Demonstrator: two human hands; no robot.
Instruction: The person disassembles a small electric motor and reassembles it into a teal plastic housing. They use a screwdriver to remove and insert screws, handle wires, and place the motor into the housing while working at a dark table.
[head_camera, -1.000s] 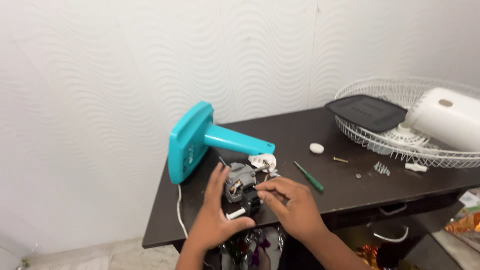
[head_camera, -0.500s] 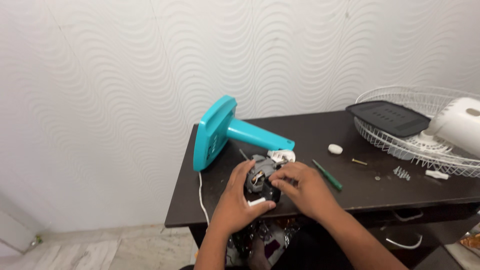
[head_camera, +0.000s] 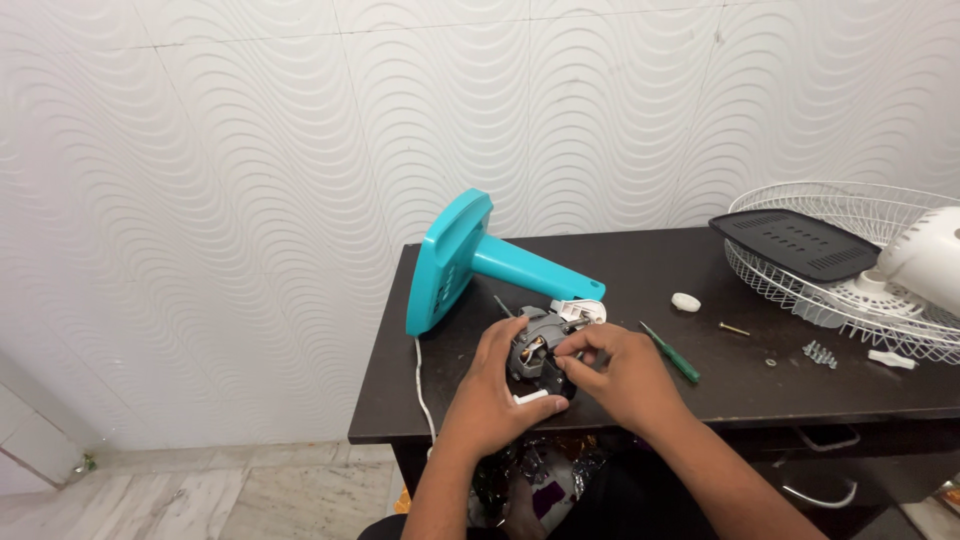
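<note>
Head view shows a fan well into disassembly: the grey metal motor block with exposed copper windings (head_camera: 537, 352) lies near the front edge of the dark wooden surface (head_camera: 640, 270), apart from the turquoise plastic fan stand (head_camera: 470, 262) tipped on its side behind it. Left hand (head_camera: 492, 395) cups the motor from the left in a loose grip; right hand (head_camera: 622, 375) pinches something small at its top, fingers closed. Green-handled screwdriver (head_camera: 672, 352), loose screws (head_camera: 818, 352) and white wire guard (head_camera: 850, 260) lie aside; reassembly looks undone.
</note>
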